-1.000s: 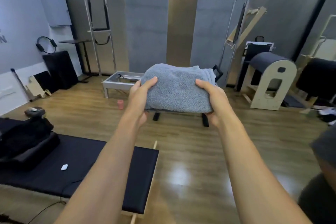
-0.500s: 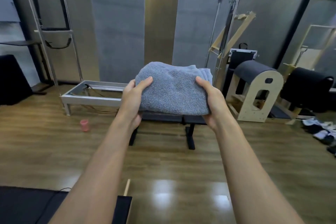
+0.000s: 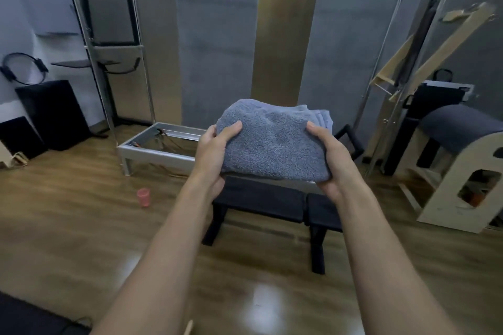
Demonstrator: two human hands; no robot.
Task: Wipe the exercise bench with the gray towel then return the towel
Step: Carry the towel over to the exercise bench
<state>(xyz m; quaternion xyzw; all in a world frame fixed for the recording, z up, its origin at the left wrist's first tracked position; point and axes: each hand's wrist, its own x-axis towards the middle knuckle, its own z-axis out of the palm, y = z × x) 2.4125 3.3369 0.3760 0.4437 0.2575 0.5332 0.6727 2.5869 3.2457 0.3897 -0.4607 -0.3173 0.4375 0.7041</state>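
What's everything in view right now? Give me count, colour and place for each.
gray towel: one, grey-blue, folded, held up between both hands
exercise bench: one, black, on the floor just beyond the towel
metal frame: one, silver, behind the bench
cup: one, pink, on the floor left of the bench
barrel: one, cream with a dark pad, at right
ring: one, black, on the left wall
left hand: gripping the towel's left edge
right hand: gripping its right edge

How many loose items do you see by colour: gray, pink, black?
Gray: 1, the folded gray terry towel, held by both hands
Pink: 1, the small pink plastic cup on the floor
Black: 1, the black padded exercise bench
Total: 3
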